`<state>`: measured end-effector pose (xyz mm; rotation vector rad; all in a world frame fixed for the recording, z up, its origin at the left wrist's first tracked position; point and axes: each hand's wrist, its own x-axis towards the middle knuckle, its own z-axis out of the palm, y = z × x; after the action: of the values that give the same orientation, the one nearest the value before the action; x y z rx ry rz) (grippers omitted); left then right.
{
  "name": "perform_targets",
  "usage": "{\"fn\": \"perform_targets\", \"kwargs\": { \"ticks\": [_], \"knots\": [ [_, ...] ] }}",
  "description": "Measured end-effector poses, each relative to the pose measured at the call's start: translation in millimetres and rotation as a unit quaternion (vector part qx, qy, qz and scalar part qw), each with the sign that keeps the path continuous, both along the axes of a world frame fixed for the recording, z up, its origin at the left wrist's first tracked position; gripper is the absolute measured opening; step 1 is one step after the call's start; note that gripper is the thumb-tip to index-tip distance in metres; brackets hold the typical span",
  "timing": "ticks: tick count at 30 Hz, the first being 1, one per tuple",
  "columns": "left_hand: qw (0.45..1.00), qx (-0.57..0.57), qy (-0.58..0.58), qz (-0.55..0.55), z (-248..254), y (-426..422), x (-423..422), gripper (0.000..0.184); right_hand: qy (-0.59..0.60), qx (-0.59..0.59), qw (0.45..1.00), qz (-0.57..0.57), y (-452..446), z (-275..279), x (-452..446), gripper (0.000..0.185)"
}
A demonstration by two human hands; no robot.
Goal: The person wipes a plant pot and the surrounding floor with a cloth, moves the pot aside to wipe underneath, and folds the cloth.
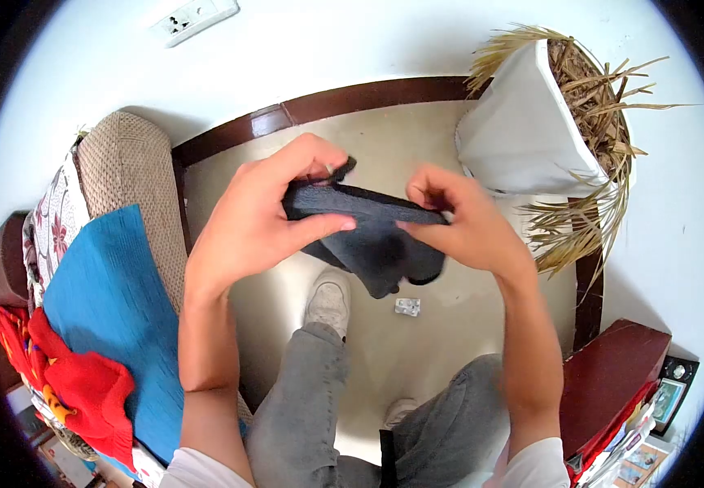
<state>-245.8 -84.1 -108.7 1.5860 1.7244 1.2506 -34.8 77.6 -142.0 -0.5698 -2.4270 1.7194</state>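
A soft black cloth item (376,240) is held up in front of me, above the floor; its exact kind I cannot make out. Its upper edge runs as a band between my two hands, and the rest hangs down in folds. My left hand (275,211) grips the band's left end, thumb on the near side and fingers behind, with a small dark piece sticking up by the fingertips. At the other end, my right hand (458,215) pinches the band between thumb and curled fingers.
A small silvery pack (407,307) lies on the floor (450,342). To the right stand a white planter (511,122) with dried leaves and a dark red cabinet (616,366). A sofa (128,146) with a blue cloth (108,285) and red garment (91,390) is at left.
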Motion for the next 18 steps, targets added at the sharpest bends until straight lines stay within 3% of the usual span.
{"fn": "perform_targets", "kwargs": {
  "ticks": [2,4,5,10,11,14,16,18],
  "knots": [
    [0.993,-0.092,0.076,0.003,3.6,-3.8,1.7,0.061,-0.135,0.032,0.990,-0.004,1.3,34.2,13.8,0.019],
    [0.971,-0.165,0.175,-0.006,-3.0,-8.1,3.0,0.068,-0.155,0.127,0.978,0.053,3.8,42.5,26.8,0.020],
    [0.958,-0.236,0.160,-0.005,-4.6,-8.1,5.0,0.073,-0.163,0.151,0.973,0.065,3.8,45.6,31.8,0.021],
    [0.922,-0.263,0.280,0.051,-24.8,-4.3,-8.3,0.069,-0.245,0.220,0.944,0.028,19.7,53.9,32.9,0.022],
    [0.907,-0.268,0.321,0.053,-28.9,0.0,-15.9,0.066,-0.121,0.275,0.953,-0.036,26.2,37.1,37.8,0.024],
    [0.904,-0.226,0.341,0.118,-63.4,10.5,-57.0,0.049,-0.064,0.301,0.946,-0.097,54.5,22.9,21.9,0.029],
    [0.900,-0.190,0.346,0.183,-66.3,20.5,-68.7,0.034,-0.042,0.352,0.927,-0.123,71.5,3.6,10.0,0.030],
    [0.869,-0.151,0.385,0.270,-61.4,34.5,-70.8,0.030,-0.010,0.411,0.894,-0.180,86.3,-10.5,-5.7,0.031]
  ]
}}
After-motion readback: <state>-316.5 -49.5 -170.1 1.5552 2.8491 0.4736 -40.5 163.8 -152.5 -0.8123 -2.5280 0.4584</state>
